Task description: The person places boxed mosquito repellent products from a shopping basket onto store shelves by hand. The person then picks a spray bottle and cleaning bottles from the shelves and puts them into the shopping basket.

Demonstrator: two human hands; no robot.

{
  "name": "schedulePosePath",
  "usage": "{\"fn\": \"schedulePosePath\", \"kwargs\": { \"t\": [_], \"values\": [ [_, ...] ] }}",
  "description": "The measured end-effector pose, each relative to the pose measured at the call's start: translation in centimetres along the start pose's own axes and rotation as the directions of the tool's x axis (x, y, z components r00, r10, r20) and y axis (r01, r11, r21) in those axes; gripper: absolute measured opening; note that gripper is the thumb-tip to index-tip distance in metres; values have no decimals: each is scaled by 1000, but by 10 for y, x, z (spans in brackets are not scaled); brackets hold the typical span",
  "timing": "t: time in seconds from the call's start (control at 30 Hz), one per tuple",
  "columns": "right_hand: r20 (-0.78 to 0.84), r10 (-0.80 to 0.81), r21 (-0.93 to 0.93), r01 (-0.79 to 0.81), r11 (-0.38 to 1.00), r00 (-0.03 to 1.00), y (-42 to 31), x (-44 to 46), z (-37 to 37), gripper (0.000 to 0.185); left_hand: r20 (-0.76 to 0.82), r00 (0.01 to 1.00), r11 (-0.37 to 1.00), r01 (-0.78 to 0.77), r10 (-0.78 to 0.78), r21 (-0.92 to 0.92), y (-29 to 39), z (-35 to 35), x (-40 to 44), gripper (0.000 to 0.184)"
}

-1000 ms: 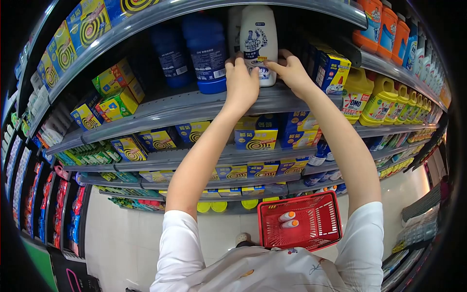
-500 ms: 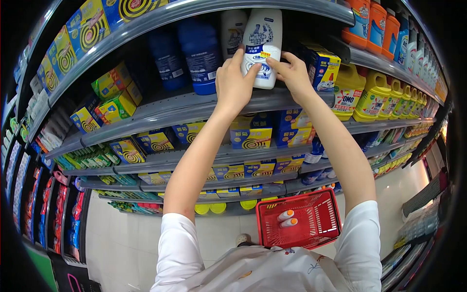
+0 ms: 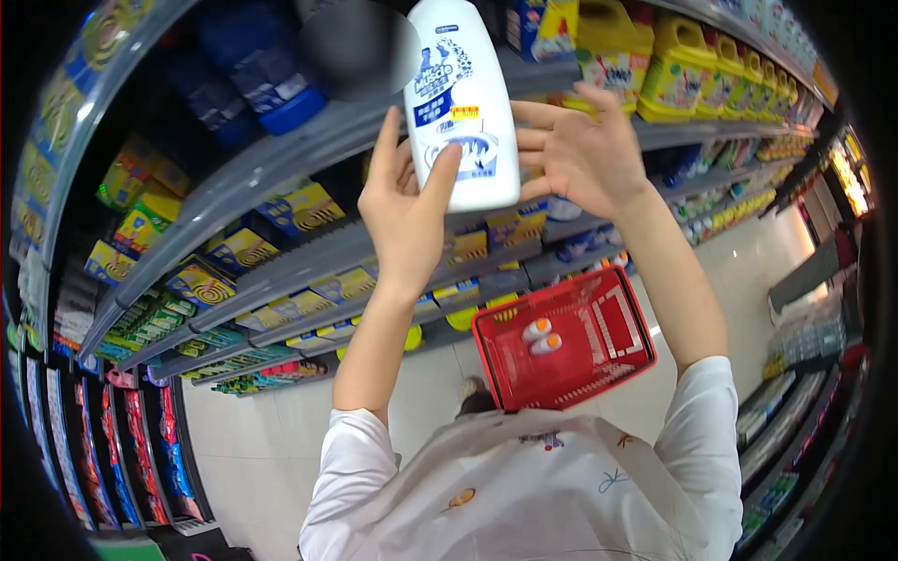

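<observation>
Seen from the head camera, a person's left hand (image 3: 407, 224) grips a white bottle (image 3: 465, 131), thumb across its label, just before a shelf's (image 3: 299, 168) front edge; the right hand (image 3: 591, 154) spreads its fingers at the bottle's side. Below, orange-capped bottles (image 3: 538, 329) lie toward a red basket's (image 3: 524, 374) left edge.

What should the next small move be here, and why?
Probably lower the white bottle toward the basket: the left hand holds it in front of the shelf, the right hand is open beside it, and the basket has bare space around two orange-capped bottles.
</observation>
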State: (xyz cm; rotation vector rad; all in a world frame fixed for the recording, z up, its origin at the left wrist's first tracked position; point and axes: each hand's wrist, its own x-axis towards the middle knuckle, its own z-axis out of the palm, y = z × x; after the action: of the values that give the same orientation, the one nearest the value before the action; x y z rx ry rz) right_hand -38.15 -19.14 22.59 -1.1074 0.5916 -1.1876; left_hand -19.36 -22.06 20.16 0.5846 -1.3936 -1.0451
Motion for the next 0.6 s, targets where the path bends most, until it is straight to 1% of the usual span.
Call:
{"fn": "schedulePosePath", "kwargs": {
  "t": [0.03,0.07,0.13,0.17,0.2,0.23,0.27,0.3,0.33,0.37,0.4,0.43,0.47,0.5,0.53,0.57,0.6],
  "values": [
    [109,-6,143,-9,990,994,4,-16,-6,107,-3,999,999,32,-32,-11,-1,5,-14,74],
    [219,-49,229,-2,973,974,14,-29,-18,121,15,999,999,51,-51,8,-5,9,-28,80],
    [99,-15,224,-8,974,995,30,-64,-19,129,78,993,997,83,-83,10,-18,16,-55,85],
    [-41,74,-48,-76,996,996,35,-83,-9,129,159,971,981,190,-181,-40,-17,20,-69,88],
    [-22,41,-65,-42,997,999,58,-103,-19,105,261,949,985,164,-174,60,-34,19,-84,91],
    [-87,51,-218,-69,973,995,68,-123,-9,91,295,925,970,240,-237,28,-44,23,-101,87],
    [-152,61,-361,-113,926,987,77,-144,2,90,329,896,949,316,-298,0,-54,27,-118,82],
    [-188,-21,-303,-37,952,982,111,-163,-3,90,351,867,932,360,-354,51,-73,30,-137,77],
    [-223,-33,-229,-20,973,974,136,-181,-6,87,370,835,911,399,-407,103,-97,29,-158,71],
    [-323,107,-220,-184,958,940,175,-203,-17,110,386,800,887,433,-459,159,-119,28,-182,66],
    [-432,126,-100,-186,978,893,210,-221,-20,108,401,755,847,388,-518,363,-141,26,-208,60],
    [-527,225,14,-256,967,819,234,-231,-21,103,404,711,774,314,-575,550,-159,25,-233,54],
    [-601,330,137,-313,940,728,254,-239,-20,98,412,687,793,438,-599,424,-170,24,-258,52],
    [-661,361,87,-411,907,657,268,-246,-20,93,419,583,718,570,-696,400,-174,24,-276,51],
    [-718,374,37,-504,863,587,280,-251,-23,87,427,658,784,527,-620,327,-192,23,-308,50],
    [-773,372,-6,-593,805,514,294,-254,-26,83,392,712,811,479,-583,338,-208,28,-330,43],
    [-794,380,105,-510,854,473,312,-260,-32,82,358,760,833,430,-542,349,-220,32,-347,36]
  ]
}}
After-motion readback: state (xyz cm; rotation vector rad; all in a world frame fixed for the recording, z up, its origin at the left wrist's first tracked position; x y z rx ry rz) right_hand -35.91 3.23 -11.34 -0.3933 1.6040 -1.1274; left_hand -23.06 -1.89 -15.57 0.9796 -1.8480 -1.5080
